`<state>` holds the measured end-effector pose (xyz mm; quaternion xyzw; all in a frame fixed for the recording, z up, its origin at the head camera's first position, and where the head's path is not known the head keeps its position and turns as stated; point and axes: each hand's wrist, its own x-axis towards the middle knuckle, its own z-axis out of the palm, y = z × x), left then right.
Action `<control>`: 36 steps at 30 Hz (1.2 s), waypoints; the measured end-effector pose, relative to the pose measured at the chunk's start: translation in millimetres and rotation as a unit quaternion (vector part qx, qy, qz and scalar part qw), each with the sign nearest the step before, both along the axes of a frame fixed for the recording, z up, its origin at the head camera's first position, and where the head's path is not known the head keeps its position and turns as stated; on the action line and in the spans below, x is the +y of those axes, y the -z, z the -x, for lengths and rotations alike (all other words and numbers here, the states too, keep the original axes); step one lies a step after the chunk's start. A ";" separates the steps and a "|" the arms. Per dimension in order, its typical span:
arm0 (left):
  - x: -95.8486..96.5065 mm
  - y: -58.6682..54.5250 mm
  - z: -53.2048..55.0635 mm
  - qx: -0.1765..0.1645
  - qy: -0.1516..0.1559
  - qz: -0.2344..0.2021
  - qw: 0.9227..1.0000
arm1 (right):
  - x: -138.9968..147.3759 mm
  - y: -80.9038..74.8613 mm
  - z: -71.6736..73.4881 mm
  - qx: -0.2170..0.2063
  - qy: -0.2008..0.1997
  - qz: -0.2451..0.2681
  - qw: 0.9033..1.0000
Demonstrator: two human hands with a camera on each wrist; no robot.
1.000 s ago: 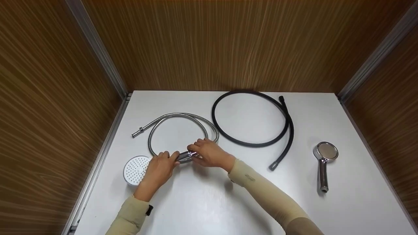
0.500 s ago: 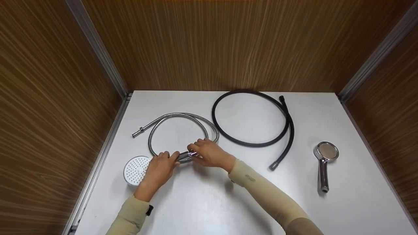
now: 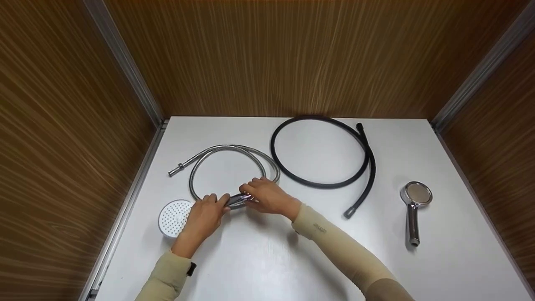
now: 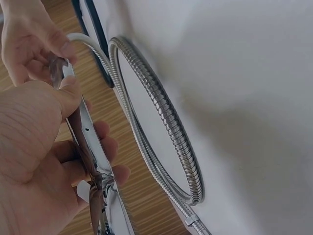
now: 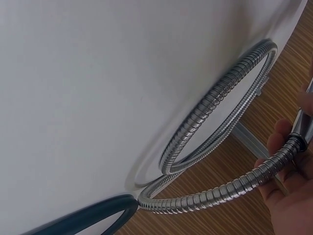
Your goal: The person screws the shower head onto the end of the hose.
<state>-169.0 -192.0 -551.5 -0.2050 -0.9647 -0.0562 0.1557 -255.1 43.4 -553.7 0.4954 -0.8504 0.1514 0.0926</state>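
My left hand (image 3: 205,215) grips the chrome handle of a round shower head (image 3: 173,218), whose white nozzle face points up to the left of the wrist. In the left wrist view the handle (image 4: 98,149) lies across the curled fingers, with the thumb on top. At the far end of that handle, my right hand (image 3: 269,195) pinches the end of a silver metal shower hose (image 3: 228,147). The right wrist view shows the hose (image 5: 210,198) curving up over the fingers to its end fitting (image 5: 302,128), which lines up with the handle. Fingers hide part of the joint.
The silver hose's other end fitting (image 3: 176,169) lies at the left of the white table (image 3: 267,259). A black hose (image 3: 326,185) is looped at the back, and a second chrome shower head (image 3: 418,194) lies at the right. Wood-grain panels (image 3: 267,58) surround the table.
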 end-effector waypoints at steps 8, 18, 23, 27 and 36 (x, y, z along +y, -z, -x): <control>0.8 -1.3 0.3 0.006 0.002 0.005 1.000 | 0.9 -1.9 1.4 -0.001 -0.006 -0.003 1.000; 2.7 -2.0 1.0 0.016 0.004 0.009 1.000 | -0.8 -1.9 1.5 0.000 -0.002 -0.011 1.000; 2.6 -2.0 0.9 0.014 0.006 0.006 1.000 | -1.4 -2.9 0.9 -0.001 0.000 -0.019 1.000; 2.5 -1.4 0.6 0.015 0.004 0.013 1.000 | -0.7 -3.4 0.5 0.000 -0.003 -0.013 1.000; 3.0 -1.6 -1.1 0.000 0.003 0.015 1.000 | 0.1 -0.7 -1.2 0.011 -0.004 -0.005 1.000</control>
